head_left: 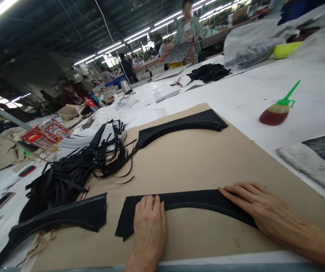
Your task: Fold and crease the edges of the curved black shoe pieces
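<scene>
A curved black leather-like piece (192, 199) lies on the brown board in front of me. My left hand (150, 226) is over its left part, fingers bent and pressed together on the material; the fingertips partly hide from view. My right hand (253, 202) rests flat across its right end, with the fingers stretched out along the upper edge. The right tip of the piece is covered by that hand. To the left lies a similar black piece (66, 215), and farther back a neat stack of black pieces (179, 126).
A brown board (179, 162) covers the white table (301, 124). Tangled black strips (94, 158) are heaped at left, near a red box (47, 132). A squeeze bottle (276, 113) with a green spout stands at right, beside a grey slab (312, 162). A person (190, 34) stands beyond.
</scene>
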A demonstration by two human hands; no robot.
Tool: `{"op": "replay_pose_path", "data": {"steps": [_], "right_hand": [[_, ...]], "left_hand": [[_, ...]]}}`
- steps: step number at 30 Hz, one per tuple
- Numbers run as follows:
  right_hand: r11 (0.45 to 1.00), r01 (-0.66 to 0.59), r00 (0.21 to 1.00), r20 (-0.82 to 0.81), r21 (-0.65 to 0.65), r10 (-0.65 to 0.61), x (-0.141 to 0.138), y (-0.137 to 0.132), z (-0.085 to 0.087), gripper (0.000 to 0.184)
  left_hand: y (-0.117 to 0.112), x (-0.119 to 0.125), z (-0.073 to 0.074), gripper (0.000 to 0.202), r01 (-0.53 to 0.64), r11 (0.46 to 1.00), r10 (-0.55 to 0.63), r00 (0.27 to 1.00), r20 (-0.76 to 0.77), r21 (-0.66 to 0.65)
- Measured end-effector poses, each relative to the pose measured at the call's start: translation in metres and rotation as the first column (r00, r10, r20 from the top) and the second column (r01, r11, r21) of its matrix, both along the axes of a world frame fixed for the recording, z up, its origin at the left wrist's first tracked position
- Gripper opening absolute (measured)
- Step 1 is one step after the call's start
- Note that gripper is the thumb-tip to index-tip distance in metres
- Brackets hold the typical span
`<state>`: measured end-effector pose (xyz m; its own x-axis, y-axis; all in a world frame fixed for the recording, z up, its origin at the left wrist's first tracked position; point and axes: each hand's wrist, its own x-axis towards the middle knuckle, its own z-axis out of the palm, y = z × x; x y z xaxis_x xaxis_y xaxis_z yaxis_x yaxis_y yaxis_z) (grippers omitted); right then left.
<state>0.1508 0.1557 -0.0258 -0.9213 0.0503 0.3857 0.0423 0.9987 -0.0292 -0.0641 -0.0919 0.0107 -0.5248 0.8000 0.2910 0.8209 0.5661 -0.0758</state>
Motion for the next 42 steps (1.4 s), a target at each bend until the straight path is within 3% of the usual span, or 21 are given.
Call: {"op": "replay_pose_path", "data": {"steps": [3,6,10,14,21,31,34,37,42], "right_hand": [[1.000,0.004,1.000,0.007,0.005,-0.004,-0.001,0.001,0.001,0.053],[0.999,0.013,1.000,0.024,0.034,-0.014,-0.003,0.000,0.007,0.054],[0.994,0.041,0.997,0.065,0.097,-0.047,-0.012,-0.010,0.024,0.062],[0.993,0.011,0.999,0.046,0.117,-0.017,-0.026,-0.024,0.033,0.062],[0.997,-0.045,0.996,-0.078,0.068,0.050,-0.036,-0.025,0.011,0.058],[0.998,-0.050,0.996,-0.069,0.032,0.052,-0.033,-0.011,-0.007,0.060],[1.000,0.006,0.999,-0.047,-0.012,-0.006,-0.034,-0.010,-0.002,0.056],[0.992,0.123,0.991,-0.052,-0.037,-0.125,-0.036,-0.009,0.007,0.045],[0.991,0.122,0.993,0.001,-0.062,-0.122,-0.043,-0.004,0.016,0.028]], "left_hand": [[-0.014,-0.013,0.002,0.025,-0.050,0.998,0.050,0.999,-0.020,0.029],[-0.019,-0.018,-0.001,0.029,0.039,0.994,-0.035,0.999,-0.036,0.098],[-0.011,-0.008,-0.009,0.034,0.181,0.975,-0.183,0.983,0.003,0.128],[0.000,0.006,-0.013,0.032,0.162,0.981,-0.165,0.986,0.025,0.103],[-0.007,0.003,-0.006,0.031,0.045,0.995,-0.055,0.992,0.110,0.087],[-0.056,-0.054,0.002,0.029,-0.205,0.978,0.200,0.975,0.101,0.043],[-0.066,-0.068,0.005,0.030,-0.312,0.946,0.284,0.925,0.253,0.081],[-0.067,-0.079,0.010,0.033,-0.421,0.905,0.357,0.825,0.438,0.055],[-0.061,-0.090,0.016,0.021,-0.473,0.881,0.396,0.714,0.577,-0.018]]}}
